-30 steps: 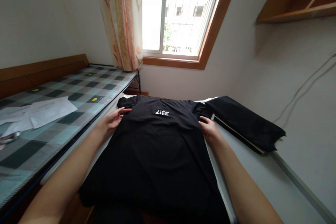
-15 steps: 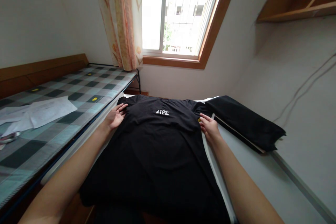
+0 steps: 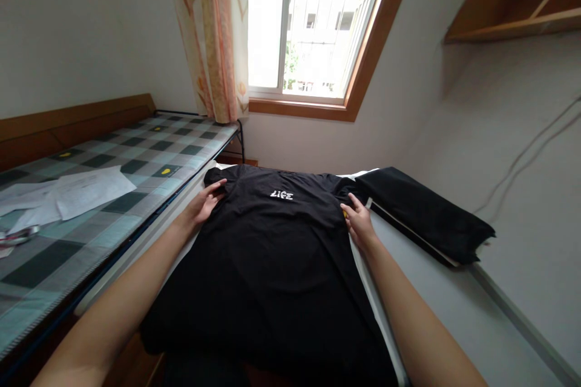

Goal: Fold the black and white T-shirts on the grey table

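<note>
The bed [image 3: 181,140] runs along the left, its checked top bearing papers [image 3: 93,193]. Beside it stands the white table [image 3: 440,296], and over much of that lies the black shirt [image 3: 290,272], spread out with its sleeves at the far end and its wide body towards the person. Lying flat like this, it probably leaves both side edges within reach at once. A folded black cloth [image 3: 422,211] lies to the right, seemingly set aside so that it covers little of the shirt.

The left hand [image 3: 201,208] is at the left edge just below the sleeve, palm partly up, fingers loosely spread rather than closed. The right hand [image 3: 362,225] is at the opposite edge below the other sleeve, index finger raised and the rest curled at the cloth; whether they pinch it cannot be told. The shirt's body thus lies between the hands, perhaps so that both sides can be handled evenly. Smaller still are the white print [image 3: 282,195], between and slightly beyond the hands, and a yellow spot [image 3: 344,214] at the right fingertips.
</note>
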A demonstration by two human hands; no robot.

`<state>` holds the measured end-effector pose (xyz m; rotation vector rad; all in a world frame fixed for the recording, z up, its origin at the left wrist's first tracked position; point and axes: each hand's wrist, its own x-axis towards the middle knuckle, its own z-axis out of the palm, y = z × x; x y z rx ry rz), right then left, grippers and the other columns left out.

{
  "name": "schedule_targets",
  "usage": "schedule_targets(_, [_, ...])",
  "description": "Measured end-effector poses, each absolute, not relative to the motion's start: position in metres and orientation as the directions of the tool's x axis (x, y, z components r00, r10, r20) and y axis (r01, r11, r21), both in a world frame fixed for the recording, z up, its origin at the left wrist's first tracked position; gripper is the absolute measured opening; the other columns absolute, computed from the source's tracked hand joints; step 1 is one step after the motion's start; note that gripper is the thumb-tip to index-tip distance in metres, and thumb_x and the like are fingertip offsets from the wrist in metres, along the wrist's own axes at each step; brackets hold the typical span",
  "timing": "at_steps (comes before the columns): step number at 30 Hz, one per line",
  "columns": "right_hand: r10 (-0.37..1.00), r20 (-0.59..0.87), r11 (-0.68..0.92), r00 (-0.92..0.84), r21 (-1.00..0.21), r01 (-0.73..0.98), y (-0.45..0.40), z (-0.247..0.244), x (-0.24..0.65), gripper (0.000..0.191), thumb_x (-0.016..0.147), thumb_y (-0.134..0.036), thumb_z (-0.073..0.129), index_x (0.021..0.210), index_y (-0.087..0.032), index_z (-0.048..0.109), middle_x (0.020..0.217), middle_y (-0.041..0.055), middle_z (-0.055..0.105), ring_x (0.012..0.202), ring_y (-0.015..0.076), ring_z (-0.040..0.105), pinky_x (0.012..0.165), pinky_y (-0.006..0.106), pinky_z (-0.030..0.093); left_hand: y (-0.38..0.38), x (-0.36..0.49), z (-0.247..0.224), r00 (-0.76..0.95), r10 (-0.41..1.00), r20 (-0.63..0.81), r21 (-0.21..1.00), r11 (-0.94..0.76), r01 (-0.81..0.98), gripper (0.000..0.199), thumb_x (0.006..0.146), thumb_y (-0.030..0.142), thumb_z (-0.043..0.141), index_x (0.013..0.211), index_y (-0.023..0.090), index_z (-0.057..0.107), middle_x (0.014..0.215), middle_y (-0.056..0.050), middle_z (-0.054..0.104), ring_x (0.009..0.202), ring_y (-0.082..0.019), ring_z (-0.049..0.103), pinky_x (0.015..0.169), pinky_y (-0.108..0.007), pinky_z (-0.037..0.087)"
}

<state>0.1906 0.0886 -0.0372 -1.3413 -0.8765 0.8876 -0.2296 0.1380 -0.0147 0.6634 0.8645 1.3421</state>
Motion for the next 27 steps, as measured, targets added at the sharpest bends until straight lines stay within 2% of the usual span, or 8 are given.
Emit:
schedule_targets(4, [0.925, -0.143, -0.055, 0.351, -0.967, -0.249, 0.086, -0.034, 0.189, 0.049, 0.065, -0.021, 0.068, 0.114, -0.015, 0.065, 0.069, 0.0007, 0.066, 0.056, 0.0117, 0.059, 0.046, 0.019, 0.046, 0.138, -0.227, -0.018, -0.008, 0.994, -0.113, 0.877, 0.096, -0.470, 0.027, 0.076, 0.013, 0.066, 0.103, 0.015, 0.066, 0.095, -0.009, 0.070, 0.086, -0.018, 0.067, 0.077, -0.028, 0.056])
schedule_targets(8, [0.882, 0.018, 0.165, 0.471, -0.948, -0.271, 0.090, -0.033, 0.187, 0.049, 0.065, -0.024, 0.068, 0.114, -0.016, 0.066, 0.077, 0.0026, 0.069, 0.068, 0.0134, 0.064, 0.061, 0.024, 0.053, 0.139, -0.232, -0.015, -0.102, 0.994, -0.037, 0.883, -0.015, -0.470, 0.033, 0.074, 0.014, 0.069, 0.106, 0.017, 0.063, 0.088, -0.005, 0.070, 0.075, -0.014, 0.067, 0.070, -0.024, 0.055])
schedule_targets(10, [0.830, 0.120, 0.269, 0.544, -0.941, -0.204, 0.093, -0.034, 0.187, 0.050, 0.066, -0.029, 0.068, 0.114, -0.016, 0.066, 0.082, 0.0035, 0.071, 0.073, 0.0149, 0.065, 0.067, 0.027, 0.054, 0.140, -0.236, -0.012, -0.151, 0.988, -0.022, 0.885, -0.051, -0.464, 0.034, 0.072, 0.012, 0.070, 0.105, 0.018, 0.063, 0.081, -0.001, 0.068, 0.068, -0.010, 0.065, 0.064, -0.019, 0.053])
schedule_targets(13, [0.749, 0.175, 0.285, 0.639, -0.956, -0.072, 0.097, -0.041, 0.193, 0.042, 0.066, -0.034, 0.067, 0.103, -0.013, 0.071, 0.083, 0.0062, 0.072, 0.074, 0.0166, 0.065, 0.066, 0.028, 0.053, 0.143, -0.245, -0.011, -0.292, 0.955, -0.049, 0.906, -0.081, -0.416, 0.030, 0.068, 0.009, 0.070, 0.095, 0.017, 0.064, 0.072, 0.002, 0.066, 0.058, -0.007, 0.062, 0.057, -0.015, 0.049])
schedule_targets(16, [0.758, 0.163, 0.147, 0.632, -0.986, 0.079, 0.097, -0.051, 0.203, 0.030, 0.063, -0.035, 0.068, 0.082, -0.012, 0.073, 0.078, 0.0089, 0.072, 0.070, 0.0183, 0.064, 0.061, 0.028, 0.052, 0.145, -0.252, -0.016, -0.368, 0.920, -0.132, 0.957, 0.021, -0.290, 0.028, 0.061, 0.007, 0.069, 0.088, 0.015, 0.064, 0.061, 0.002, 0.062, 0.049, -0.007, 0.057, 0.049, -0.016, 0.046])
schedule_targets(19, [0.831, 0.118, 0.035, 0.543, -0.986, 0.162, 0.096, -0.057, 0.209, 0.028, 0.060, -0.031, 0.069, 0.079, -0.012, 0.073, 0.076, 0.0090, 0.072, 0.066, 0.0189, 0.064, 0.060, 0.030, 0.052, 0.144, -0.254, -0.022, -0.416, 0.909, -0.041, 0.999, 0.032, -0.029, 0.034, 0.058, 0.009, 0.067, 0.092, 0.013, 0.068, 0.055, 0.003, 0.059, 0.041, -0.008, 0.050, 0.043, -0.017, 0.039])
schedule_targets(24, [0.795, 0.235, -0.027, 0.558, -0.907, 0.420, 0.093, -0.052, 0.210, 0.028, 0.063, -0.024, 0.061, 0.084, -0.015, 0.075, 0.079, 0.0082, 0.073, 0.074, 0.0223, 0.066, 0.074, 0.034, 0.052, 0.141, -0.251, -0.022, -0.354, 0.926, 0.131, 0.949, -0.013, 0.316, 0.035, 0.054, 0.011, 0.068, 0.088, 0.015, 0.073, 0.068, -0.003, 0.067, 0.049, -0.013, 0.055, 0.050, -0.023, 0.042])
schedule_targets(27, [0.818, 0.229, -0.116, 0.528, -0.834, 0.539, 0.092, -0.048, 0.208, 0.019, 0.061, -0.019, 0.061, 0.075, -0.019, 0.074, 0.075, 0.0070, 0.073, 0.079, 0.0247, 0.067, 0.083, 0.037, 0.051, 0.142, -0.252, -0.024, -0.331, 0.927, 0.176, 0.859, 0.019, 0.512, 0.023, 0.049, 0.012, 0.072, 0.071, 0.019, 0.073, 0.075, -0.007, 0.068, 0.070, -0.024, 0.064, 0.061, -0.028, 0.047])
